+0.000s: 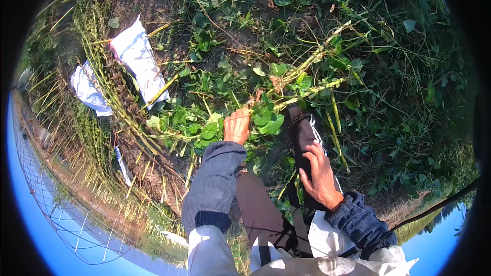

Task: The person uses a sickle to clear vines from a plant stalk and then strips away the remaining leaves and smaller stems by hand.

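My left hand [236, 125] is closed around a leafy green stalk [182, 136], which runs out to its left. Broad green leaves [268, 122] lie just right of the fingers, partly hiding what else the grip takes in. Further right, yellow-green stalks with pods [317, 61] slant up and away over the ground plants. My right hand [321, 178] holds nothing; its fingers are stretched out and rest on my dark trouser leg [302, 138] with white side stripes. Dark blue sleeve covers are on both forearms.
White crumpled sacks [141, 64] [92, 89] lie at the left, partly under a long row of cut stalks [110, 99]. Low green vines and grass [399, 107] cover the ground at the right. A wire frame [71, 225] curves along the lower left rim.
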`<state>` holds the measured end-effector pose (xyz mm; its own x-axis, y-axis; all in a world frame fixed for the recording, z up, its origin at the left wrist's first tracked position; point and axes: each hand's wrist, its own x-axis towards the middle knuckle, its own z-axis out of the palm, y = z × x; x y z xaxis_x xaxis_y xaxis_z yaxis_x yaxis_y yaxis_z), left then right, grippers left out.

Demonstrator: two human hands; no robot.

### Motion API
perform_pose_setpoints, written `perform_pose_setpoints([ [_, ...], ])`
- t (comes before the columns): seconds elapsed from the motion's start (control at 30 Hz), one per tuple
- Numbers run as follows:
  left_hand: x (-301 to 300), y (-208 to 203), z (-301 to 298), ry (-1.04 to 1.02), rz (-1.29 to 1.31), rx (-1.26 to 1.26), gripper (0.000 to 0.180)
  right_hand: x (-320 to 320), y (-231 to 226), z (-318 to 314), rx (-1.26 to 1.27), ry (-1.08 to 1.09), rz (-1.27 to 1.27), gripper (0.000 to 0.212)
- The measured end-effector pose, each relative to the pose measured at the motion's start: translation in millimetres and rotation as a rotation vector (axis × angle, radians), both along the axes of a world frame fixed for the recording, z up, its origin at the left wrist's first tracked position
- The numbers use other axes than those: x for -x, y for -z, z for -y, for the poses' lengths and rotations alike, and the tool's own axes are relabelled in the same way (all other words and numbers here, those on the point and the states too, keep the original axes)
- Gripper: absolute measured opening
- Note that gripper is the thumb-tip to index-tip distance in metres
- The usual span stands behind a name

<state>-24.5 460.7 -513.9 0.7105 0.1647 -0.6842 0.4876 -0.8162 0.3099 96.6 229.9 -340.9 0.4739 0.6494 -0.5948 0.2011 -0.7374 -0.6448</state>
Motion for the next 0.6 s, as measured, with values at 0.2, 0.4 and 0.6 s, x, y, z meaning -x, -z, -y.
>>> perform_pose_setpoints([
  [0.2,-8.9,-29.9,57.2,-0.135,0.07,0.02,0.033,-45.9,-1.1,32.8,0.011,0.124,0.216,0.041],
  [0.4,10.8,-42.7,17.5,-0.1,0.172,0.039,0.04,-82.1,-4.1,45.9,0.239,0.185,0.191,0.034],
  [0.6,29.1,-73.4,2.2,-0.155,0.257,0.139,0.039,-73.8,18.4,30.4,0.283,0.315,0.19,0.032],
])
